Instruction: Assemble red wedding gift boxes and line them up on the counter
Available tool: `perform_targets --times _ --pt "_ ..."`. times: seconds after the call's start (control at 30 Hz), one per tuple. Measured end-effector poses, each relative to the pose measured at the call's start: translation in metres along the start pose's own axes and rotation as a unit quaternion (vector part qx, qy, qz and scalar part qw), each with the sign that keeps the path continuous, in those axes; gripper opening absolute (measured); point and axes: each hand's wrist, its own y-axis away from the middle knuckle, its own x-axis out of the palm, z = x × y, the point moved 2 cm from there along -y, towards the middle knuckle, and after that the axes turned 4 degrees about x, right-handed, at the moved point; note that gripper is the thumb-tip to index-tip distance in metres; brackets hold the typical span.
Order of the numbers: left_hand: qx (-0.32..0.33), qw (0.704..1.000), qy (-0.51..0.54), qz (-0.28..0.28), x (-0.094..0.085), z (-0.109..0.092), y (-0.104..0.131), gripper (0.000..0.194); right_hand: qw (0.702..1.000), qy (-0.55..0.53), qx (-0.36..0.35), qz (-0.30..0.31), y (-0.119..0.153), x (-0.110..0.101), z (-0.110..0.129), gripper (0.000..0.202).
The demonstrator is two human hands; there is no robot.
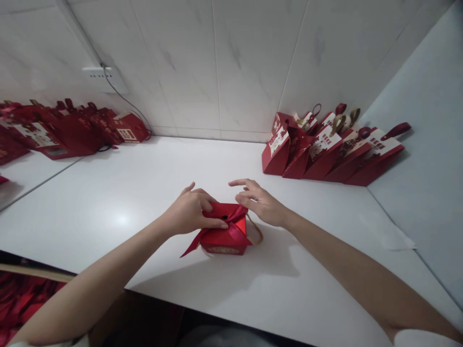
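Note:
A small red gift box [224, 239] stands on the white table in front of me, with a gold print on its front face. A dark red ribbon [237, 233] crosses its top, one tail hanging past the left corner. My left hand [191, 209] grips the box from the left, its thumb pressing on the ribbon on top and its other fingers behind the box. My right hand [258, 201] hovers over the far right corner near a ribbon end, forefinger stretched out and fingers apart. A twisted gold cord [259, 231] loops out from the box's right side.
Several red boxes with strap loops [325, 149] stand in a row at the back right. More red boxes [72, 130] crowd the back left, below a wall socket [103, 78] with a cable. Red ribbon-like items [29, 299] lie below the table's left front edge.

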Motion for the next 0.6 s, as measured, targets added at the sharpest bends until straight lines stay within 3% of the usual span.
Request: perform_targets --times 0.1,0.23,0.37,0.53,0.6 --pt "-0.002 1.000 0.007 0.003 0.000 0.000 0.000 0.062 0.999 -0.042 0.011 -0.013 -0.003 0.005 -0.008 0.049" --pt "0.005 0.999 0.034 0.000 -0.002 -0.002 0.001 0.057 0.997 -0.077 0.014 -0.027 0.000 0.008 -0.009 0.038" --pt "0.003 0.989 0.148 -0.002 -0.007 -0.008 0.002 0.045 0.990 -0.137 0.016 -0.026 0.003 0.009 -0.006 0.031" --pt "0.022 0.974 0.214 -0.067 -0.008 -0.015 0.001 0.020 0.996 -0.089 0.011 -0.001 0.004 0.003 0.002 0.029" --pt "0.033 0.974 0.219 -0.056 -0.004 -0.016 0.001 0.018 0.998 -0.057 0.019 0.030 0.005 -0.001 0.005 0.030"
